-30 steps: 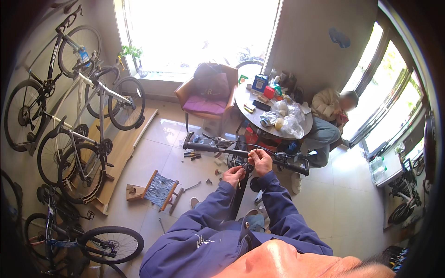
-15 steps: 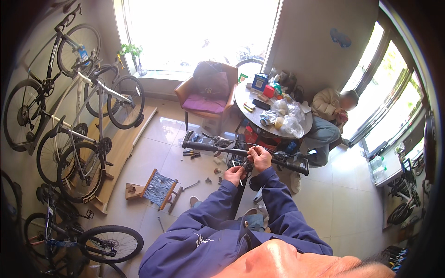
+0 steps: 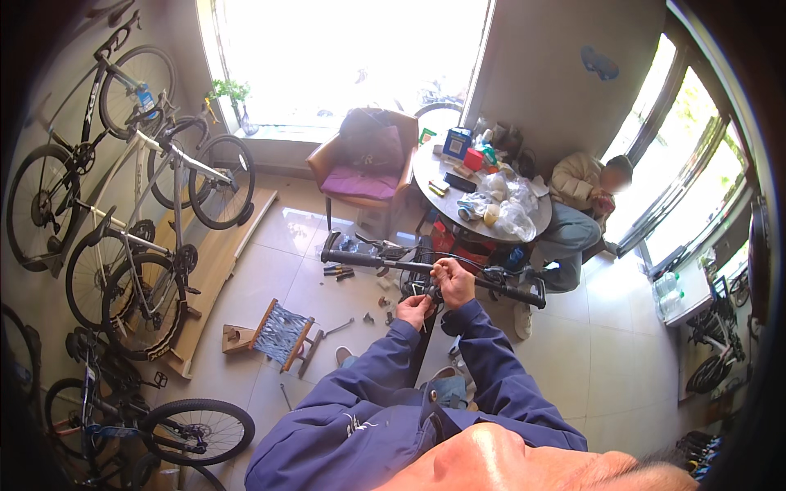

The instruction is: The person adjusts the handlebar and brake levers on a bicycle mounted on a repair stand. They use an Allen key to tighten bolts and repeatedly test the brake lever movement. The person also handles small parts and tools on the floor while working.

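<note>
A blue box-shaped carton (image 3: 457, 142) stands upright at the back of the round table (image 3: 536, 222), with a smaller red box (image 3: 474, 159) just beside it and crumpled clear plastic bags (image 3: 514, 214) lying toward the table's front edge.

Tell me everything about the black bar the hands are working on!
The handlebar is a long, straight black bar, metal by its look, with dark grips at both ends. It lies level across the view, above the tiled floor, in front of the round table. Thin cables run beside it. The right hand rests on its middle, and the left hand sits just below, at the dark clamp there.
</note>
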{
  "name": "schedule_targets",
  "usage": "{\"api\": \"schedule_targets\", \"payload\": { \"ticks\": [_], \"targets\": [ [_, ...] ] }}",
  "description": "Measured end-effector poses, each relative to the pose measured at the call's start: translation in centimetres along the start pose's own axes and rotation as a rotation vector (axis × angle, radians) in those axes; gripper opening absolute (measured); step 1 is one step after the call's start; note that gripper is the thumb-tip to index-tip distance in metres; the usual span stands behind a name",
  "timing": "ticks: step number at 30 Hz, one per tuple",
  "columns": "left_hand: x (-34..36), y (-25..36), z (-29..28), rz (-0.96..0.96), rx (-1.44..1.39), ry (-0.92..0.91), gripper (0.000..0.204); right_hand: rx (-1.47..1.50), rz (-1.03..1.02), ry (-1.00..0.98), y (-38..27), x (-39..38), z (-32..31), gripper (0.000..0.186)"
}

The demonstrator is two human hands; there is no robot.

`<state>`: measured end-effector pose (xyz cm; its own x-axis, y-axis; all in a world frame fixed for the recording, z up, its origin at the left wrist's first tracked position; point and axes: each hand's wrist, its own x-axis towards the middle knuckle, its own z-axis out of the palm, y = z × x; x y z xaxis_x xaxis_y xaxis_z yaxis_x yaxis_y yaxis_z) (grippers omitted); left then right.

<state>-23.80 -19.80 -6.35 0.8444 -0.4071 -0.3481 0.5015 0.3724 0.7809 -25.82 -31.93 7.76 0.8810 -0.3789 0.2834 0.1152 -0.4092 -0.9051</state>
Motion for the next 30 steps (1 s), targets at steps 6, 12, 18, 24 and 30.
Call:
{"api": "schedule_targets", "payload": {
  "ticks": [6,12,18,24,30],
  "targets": [
    [0.5,-0.7,-0.8,0.118,0.009,-0.037,0.023,-0.196,-0.263,0.022,-2.6,-6.8,0.4,0.014],
    [0.3,3.6,-4.1,-0.304,-0.053,-0.334,0.041,-0.324,-0.373,-0.047,-3.0,-13.5,-0.3,0.025],
    [0.3,6.7,-4.6,-0.275,0.385,-0.479,0.046,0.157,0.321,-0.219,2.3,-13.7,0.8,0.029],
    [1.6,4.7,-5.2,-0.02,0.574,-0.47,0.034,-0.205,0.444,-0.218,9.9,-11.6,4.8,0.033],
    [2.8,3.0,-4.9,0.137,0.58,-0.327,0.032,-0.296,0.358,-0.153,11.8,-11.4,6.0,0.028]
  ]
}}
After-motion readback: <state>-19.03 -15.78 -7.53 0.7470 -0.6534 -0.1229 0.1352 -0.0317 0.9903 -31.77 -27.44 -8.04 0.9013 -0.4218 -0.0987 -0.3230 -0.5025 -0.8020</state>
